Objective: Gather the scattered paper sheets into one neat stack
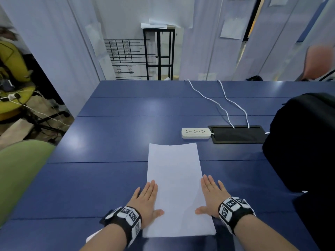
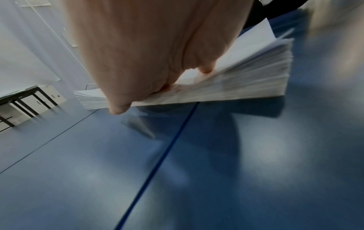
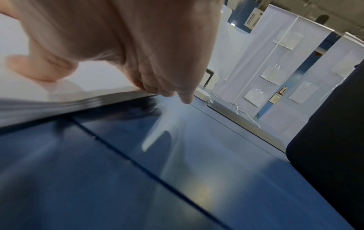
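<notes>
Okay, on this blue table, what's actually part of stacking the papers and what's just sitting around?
Part of the job:
paper stack
left hand, flat against the stack's left edge
right hand, flat against its right edge

Just lying about:
power strip
black cable tray
white cables
black bag
blue table

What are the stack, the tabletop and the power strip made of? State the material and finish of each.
Stack: white paper, matte; the left wrist view shows many thin sheet edges.
Tabletop: blue, smooth, semi-gloss, likely laminate or painted board; it reflects lights softly and shows thin seams.
Power strip: off-white, probably moulded plastic, dull sheen.
</notes>
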### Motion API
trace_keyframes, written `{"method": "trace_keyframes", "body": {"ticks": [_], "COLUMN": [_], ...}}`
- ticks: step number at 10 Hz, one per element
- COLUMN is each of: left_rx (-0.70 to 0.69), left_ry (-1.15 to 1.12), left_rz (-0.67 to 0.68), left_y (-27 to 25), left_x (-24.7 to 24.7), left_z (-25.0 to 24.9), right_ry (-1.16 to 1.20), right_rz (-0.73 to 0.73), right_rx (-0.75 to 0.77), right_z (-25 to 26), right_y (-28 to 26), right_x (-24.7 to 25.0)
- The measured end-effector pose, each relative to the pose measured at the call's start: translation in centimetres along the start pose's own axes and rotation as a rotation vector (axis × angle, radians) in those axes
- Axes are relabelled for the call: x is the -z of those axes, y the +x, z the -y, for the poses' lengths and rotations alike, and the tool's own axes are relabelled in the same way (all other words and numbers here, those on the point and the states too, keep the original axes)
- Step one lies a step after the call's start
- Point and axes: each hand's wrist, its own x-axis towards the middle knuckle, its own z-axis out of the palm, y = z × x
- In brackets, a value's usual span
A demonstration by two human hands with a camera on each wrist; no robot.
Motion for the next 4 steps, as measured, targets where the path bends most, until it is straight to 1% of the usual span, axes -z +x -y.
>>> {"method": "trace_keyframes", "body": {"ticks": [2, 3, 4], "left_rx": [0.005, 0.003, 0.084], "left_ry": [-0.009, -0.071, -0.256], "left_rz": [-0.019, -0.041, -0.149], "left_y": [-0.9, -1.5, -2.2], "left_x": [-1.2, -0.8, 0.2], "left_z": [0.6, 0.4, 0.5], "right_ry": [0.09, 0.185, 0.26], "right_rz": [-0.046, -0.092, -0.167], "right_rx": [0.057, 0.045, -0.041], "right_z": [-0.2, -0.3, -0.2], "right_y": [-1.2, -1.8, -2.6], "right_x": [-2.7, -3.3, -2.5]}}
